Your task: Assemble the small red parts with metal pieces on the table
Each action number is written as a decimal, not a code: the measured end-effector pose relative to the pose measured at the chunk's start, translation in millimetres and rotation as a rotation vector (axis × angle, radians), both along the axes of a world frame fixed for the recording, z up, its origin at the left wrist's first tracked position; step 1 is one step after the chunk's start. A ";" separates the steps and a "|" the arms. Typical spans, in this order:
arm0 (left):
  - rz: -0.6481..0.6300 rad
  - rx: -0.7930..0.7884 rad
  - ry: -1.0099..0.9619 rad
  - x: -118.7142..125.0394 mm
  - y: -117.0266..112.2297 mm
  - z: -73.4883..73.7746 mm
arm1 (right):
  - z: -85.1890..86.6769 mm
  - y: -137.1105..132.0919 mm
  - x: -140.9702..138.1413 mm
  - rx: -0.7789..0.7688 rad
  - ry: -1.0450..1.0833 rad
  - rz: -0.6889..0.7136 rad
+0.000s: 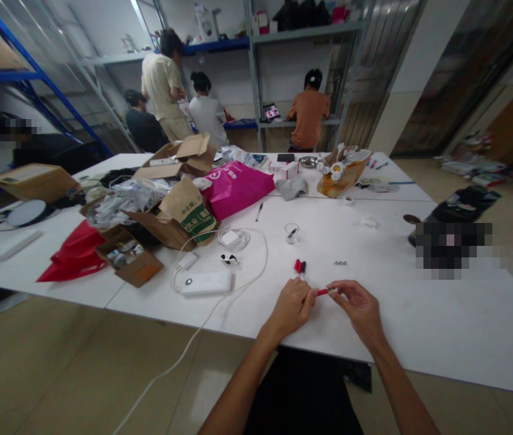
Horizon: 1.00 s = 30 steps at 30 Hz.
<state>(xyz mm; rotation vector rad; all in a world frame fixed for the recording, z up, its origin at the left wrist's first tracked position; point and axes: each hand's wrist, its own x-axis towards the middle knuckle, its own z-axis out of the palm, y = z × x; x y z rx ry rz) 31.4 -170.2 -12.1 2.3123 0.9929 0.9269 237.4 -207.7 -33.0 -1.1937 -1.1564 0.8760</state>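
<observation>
My left hand (293,307) is closed around a slim red stick (322,292), whose exact kind I cannot make out. Its free end points right, towards my right hand (359,305), which pinches a small metallic piece (331,290) at the tip of the stick. Just beyond my left hand, small red and black pieces (300,266) lie side by side on the white table. Several tiny silver pieces (340,263) sit in a row beyond my right hand.
A white box-shaped device (206,283) with a white cable (256,279) lies left. Cartons (135,263), a magenta bag (238,190) and a red bag (72,254) crowd the table's left. A dark bag (467,205) stands right. Several people are at the back.
</observation>
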 end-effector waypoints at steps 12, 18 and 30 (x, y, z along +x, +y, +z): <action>0.254 -0.203 -0.354 -6.1 4.4 4.0 | 3.1 -0.5 -4.8 0.125 -0.153 -0.323; 0.316 -0.218 -0.371 -6.4 6.2 0.0 | 7.0 -2.6 -7.4 0.190 -0.206 -0.375; 0.204 0.214 0.080 17.1 29.1 -12.6 | -0.4 59.6 90.9 0.128 -0.621 -0.183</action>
